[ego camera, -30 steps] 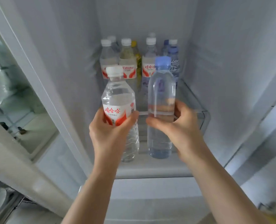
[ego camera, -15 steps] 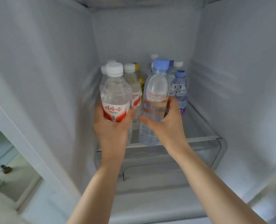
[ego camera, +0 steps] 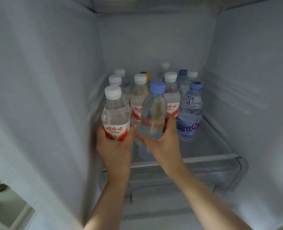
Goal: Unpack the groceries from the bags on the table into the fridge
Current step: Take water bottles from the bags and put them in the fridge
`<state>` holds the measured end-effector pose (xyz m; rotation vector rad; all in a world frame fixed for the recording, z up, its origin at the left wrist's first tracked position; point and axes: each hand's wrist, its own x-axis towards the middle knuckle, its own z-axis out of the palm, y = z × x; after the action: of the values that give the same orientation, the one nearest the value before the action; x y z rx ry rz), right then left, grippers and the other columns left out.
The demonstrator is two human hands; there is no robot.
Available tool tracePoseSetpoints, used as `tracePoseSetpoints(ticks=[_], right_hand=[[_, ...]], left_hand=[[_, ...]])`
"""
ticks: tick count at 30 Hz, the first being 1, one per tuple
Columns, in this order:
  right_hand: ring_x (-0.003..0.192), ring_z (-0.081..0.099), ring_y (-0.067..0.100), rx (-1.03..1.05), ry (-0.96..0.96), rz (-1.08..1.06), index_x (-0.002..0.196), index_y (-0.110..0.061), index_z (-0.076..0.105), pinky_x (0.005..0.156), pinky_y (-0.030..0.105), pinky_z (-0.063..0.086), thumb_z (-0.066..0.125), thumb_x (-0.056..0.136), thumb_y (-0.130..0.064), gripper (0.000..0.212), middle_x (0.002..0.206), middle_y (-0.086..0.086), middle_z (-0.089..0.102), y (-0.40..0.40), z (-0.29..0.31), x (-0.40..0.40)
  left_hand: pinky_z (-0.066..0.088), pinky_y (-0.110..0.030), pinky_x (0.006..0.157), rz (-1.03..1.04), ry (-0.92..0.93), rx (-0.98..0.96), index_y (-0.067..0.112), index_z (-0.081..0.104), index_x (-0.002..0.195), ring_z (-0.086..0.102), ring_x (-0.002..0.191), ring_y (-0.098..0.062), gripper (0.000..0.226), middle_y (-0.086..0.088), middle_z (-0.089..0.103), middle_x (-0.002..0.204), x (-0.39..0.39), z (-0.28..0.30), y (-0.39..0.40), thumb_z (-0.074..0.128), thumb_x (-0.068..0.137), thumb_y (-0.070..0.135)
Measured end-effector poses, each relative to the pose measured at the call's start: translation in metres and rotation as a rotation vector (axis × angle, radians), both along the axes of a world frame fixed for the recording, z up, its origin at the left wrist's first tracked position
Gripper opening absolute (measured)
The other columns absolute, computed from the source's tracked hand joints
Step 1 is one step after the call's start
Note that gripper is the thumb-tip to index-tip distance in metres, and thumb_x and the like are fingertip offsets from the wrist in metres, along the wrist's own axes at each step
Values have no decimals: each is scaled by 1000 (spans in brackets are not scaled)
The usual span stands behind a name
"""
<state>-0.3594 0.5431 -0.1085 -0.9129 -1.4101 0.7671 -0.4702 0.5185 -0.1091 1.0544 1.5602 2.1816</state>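
Both arms reach into the fridge, each hand holding one water bottle upright over the glass shelf (ego camera: 220,151). The left hand (ego camera: 116,146) wraps around the lower part of a white-capped bottle with a red label (ego camera: 115,113), thumb across the label's right edge. The right hand (ego camera: 164,143) grasps a clear bottle with a blue cap (ego camera: 154,113), fingers curled round its far side; its base shows just above the shelf's front rail. The two bottles sit side by side, nearly touching. Behind them stand more bottles, including a blue-labelled one (ego camera: 189,113) just beside the right hand.
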Motion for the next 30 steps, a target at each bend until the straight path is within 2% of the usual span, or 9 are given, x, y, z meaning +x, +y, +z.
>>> tracePoseSetpoints(ticks=[3,7,10,14,16,19,22,24,30], right_hand=[[113,52,-8,47,-50,-3,129,-26,40,94,10,42,87,63,-11,83,117,-30,51,3,-7,-7],[121,51,4,66,-84,-22,136,-14,39,102,27,45,87,64,-16,87,126,-11,53,10,-14,-10],[125,48,14,50,-136,-41,138,-14,36,104,39,44,88,64,-26,91,130,1,50,14,-18,-10],[122,46,19,38,-249,-66,135,-12,40,100,44,44,87,63,-31,87,127,3,48,11,-24,-5],[122,47,18,24,-279,-58,137,-16,38,99,44,45,86,65,-28,88,129,-1,47,7,-30,-1],[120,49,12,-13,-309,-30,139,-23,35,99,41,47,83,70,-20,84,130,-6,47,0,-37,5],[115,52,8,-15,-333,-46,132,-29,37,97,38,49,82,72,-21,76,125,-8,51,-3,-39,6],[115,53,11,-5,-331,-56,132,-28,36,97,39,49,82,72,-21,76,125,-7,51,-3,-38,5],[115,54,10,6,-271,-75,135,-28,37,95,39,50,82,72,-25,78,124,-11,52,-7,-42,2]], left_hand=[[55,-20,74,-10,1,21,17,61,116,68,88,-3,59,11,69,98,-2,-2,4,89,63,21],[54,-17,74,-7,26,48,17,60,118,67,89,-2,63,11,68,101,-2,-4,8,89,63,20],[55,-19,75,-3,17,61,26,60,112,66,88,0,58,15,67,98,0,-5,11,89,62,21],[57,-29,76,1,33,94,45,54,102,66,87,-4,53,17,65,95,-1,-7,12,86,60,36],[57,-33,79,2,65,85,48,52,105,65,92,-8,54,15,64,101,-2,-10,12,82,61,41],[55,-41,86,-9,125,48,49,48,116,63,103,-12,62,13,61,111,-5,-15,12,84,69,29],[52,-41,95,-50,131,36,26,49,131,61,112,-12,64,8,61,121,-2,-26,5,82,76,18],[50,-40,100,-81,120,12,19,45,139,58,118,-11,68,5,59,129,-1,-35,-1,78,80,16],[46,-44,104,-157,123,-95,29,34,147,51,127,-7,76,13,52,139,-1,-44,-15,75,83,16]])
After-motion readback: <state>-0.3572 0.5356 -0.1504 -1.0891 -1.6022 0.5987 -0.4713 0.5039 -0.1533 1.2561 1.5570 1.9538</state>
